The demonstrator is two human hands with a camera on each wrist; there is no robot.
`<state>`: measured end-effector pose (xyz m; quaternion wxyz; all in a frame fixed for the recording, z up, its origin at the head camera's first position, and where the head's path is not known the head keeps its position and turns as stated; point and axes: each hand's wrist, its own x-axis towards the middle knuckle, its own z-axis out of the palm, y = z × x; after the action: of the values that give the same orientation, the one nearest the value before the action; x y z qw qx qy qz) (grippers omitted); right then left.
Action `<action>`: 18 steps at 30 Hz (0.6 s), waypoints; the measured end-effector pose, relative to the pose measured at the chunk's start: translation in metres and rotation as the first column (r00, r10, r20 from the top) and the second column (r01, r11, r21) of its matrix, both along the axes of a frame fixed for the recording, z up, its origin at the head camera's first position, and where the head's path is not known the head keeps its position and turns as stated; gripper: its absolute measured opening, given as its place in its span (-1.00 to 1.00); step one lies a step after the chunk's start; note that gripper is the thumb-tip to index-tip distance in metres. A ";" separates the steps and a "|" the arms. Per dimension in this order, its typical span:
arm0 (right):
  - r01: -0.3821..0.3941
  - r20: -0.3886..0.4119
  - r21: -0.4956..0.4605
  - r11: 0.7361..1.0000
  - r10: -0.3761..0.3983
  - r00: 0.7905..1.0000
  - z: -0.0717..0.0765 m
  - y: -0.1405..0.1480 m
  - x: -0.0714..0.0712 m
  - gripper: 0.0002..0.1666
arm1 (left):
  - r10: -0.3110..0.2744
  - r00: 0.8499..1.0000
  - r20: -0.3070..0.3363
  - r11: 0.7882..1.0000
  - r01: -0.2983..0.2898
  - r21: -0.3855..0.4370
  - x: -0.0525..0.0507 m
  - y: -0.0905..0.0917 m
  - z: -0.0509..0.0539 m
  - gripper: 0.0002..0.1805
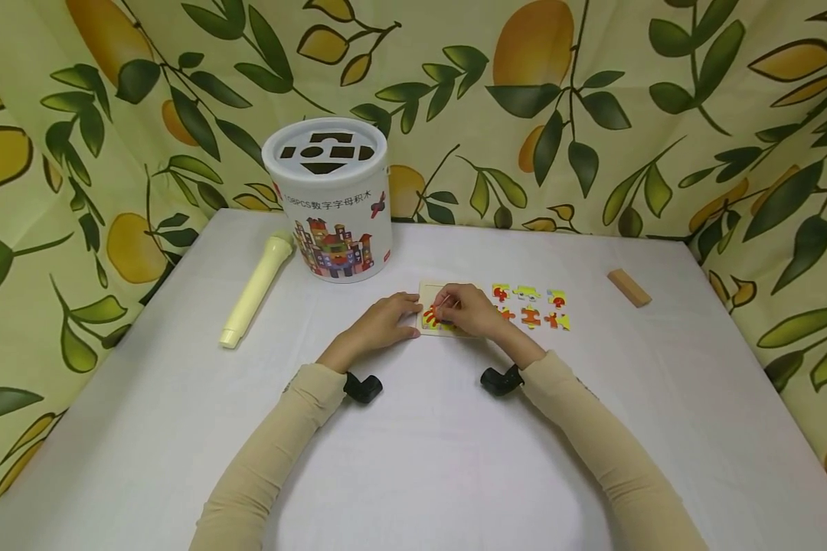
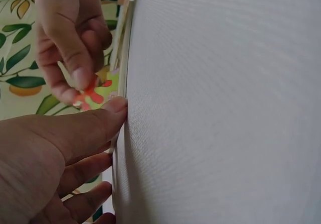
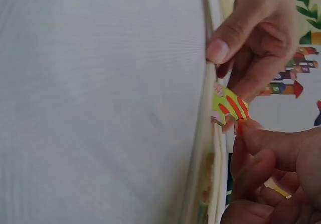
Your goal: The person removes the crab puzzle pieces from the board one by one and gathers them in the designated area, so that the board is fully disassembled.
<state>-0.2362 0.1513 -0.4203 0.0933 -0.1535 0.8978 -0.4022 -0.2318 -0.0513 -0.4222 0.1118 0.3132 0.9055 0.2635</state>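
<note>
A small wooden puzzle board point(image 1: 427, 290) lies flat on the table in the head view. My left hand point(image 1: 380, 321) holds it at its left edge, with the thumb near the front corner and fingers further back. Over the board, my right hand point(image 1: 470, 309) pinches a yellow-green puzzle piece point(image 3: 231, 106) with red stripes between thumb and fingertips. That piece looks tilted in the right wrist view; whether it touches the board I cannot tell. To the right lie several loose puzzle pieces point(image 1: 526, 294) in two rows. The right hand hides part of the board.
Behind and left stands a white block bucket point(image 1: 338, 207) with shaped holes in its lid. A cream microphone-shaped stick point(image 1: 253, 295) lies left of it. A wooden block point(image 1: 629, 288) rests at the right. Patterned cloth point(image 1: 448, 153) hangs behind the white table point(image 1: 427, 459).
</note>
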 end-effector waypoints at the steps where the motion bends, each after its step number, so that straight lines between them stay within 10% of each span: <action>1: 0.004 0.005 -0.020 1.000 -0.004 1.000 0.002 0.003 0.000 -0.87 | 0.000 1.000 0.001 1.000 0.000 0.001 0.000 0.000 0.000 -0.47; 9: 0.135 0.146 -0.086 0.987 -0.122 0.982 0.015 0.048 0.006 -0.80 | -0.001 1.000 0.000 1.000 0.001 0.001 0.002 0.000 -0.001 -0.46; 18: 0.151 0.202 0.044 0.988 -0.157 0.967 0.006 0.098 0.024 -0.82 | 0.006 1.000 0.007 1.000 -0.006 0.004 0.001 -0.001 -0.001 -0.46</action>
<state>-0.2122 0.2490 -0.4139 0.1558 -0.0399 0.8981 -0.4093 -0.2311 -0.0525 -0.4235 0.1132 0.3097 0.9056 0.2668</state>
